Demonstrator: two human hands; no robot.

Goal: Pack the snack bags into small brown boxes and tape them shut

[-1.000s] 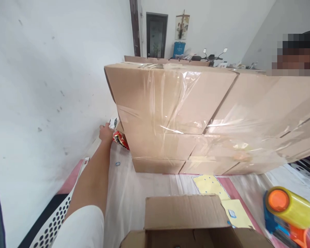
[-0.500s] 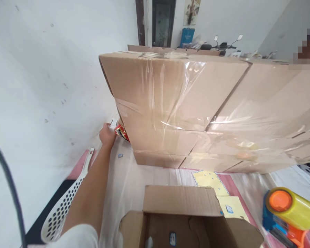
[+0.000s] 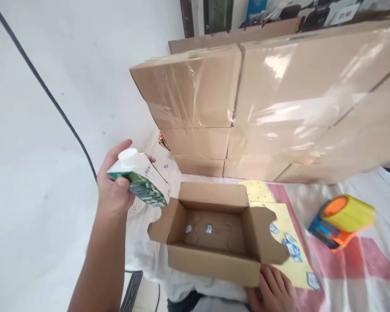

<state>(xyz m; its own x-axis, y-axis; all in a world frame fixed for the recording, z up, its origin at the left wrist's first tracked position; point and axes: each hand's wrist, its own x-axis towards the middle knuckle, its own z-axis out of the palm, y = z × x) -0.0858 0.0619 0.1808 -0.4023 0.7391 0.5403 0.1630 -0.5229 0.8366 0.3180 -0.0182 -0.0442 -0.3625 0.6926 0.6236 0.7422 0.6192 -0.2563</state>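
Just left of the open cardboard box (image 3: 214,229), above its left flap, the left hand (image 3: 115,190) grips a green-and-white carton (image 3: 139,180) with a white screw cap. The carton is tilted, cap end up and towards the wall, its lower end pointing down at the box. The thumb crosses the carton's near green face, while the fingers (image 3: 118,149) curl round the far side behind the cap, so the carton sits clamped between thumb and fingers, clear of the box. The right hand (image 3: 274,292) rests at the box's near right corner, fingers bent against the outer wall and closed on nothing that can be seen. The box stands with all flaps spread; only small specks show on its floor. Behind the box rises a stack of film-wrapped cartons (image 3: 263,108), and to the right of the box lies an orange-and-blue tape dispenser (image 3: 339,221) with a yellow roll.
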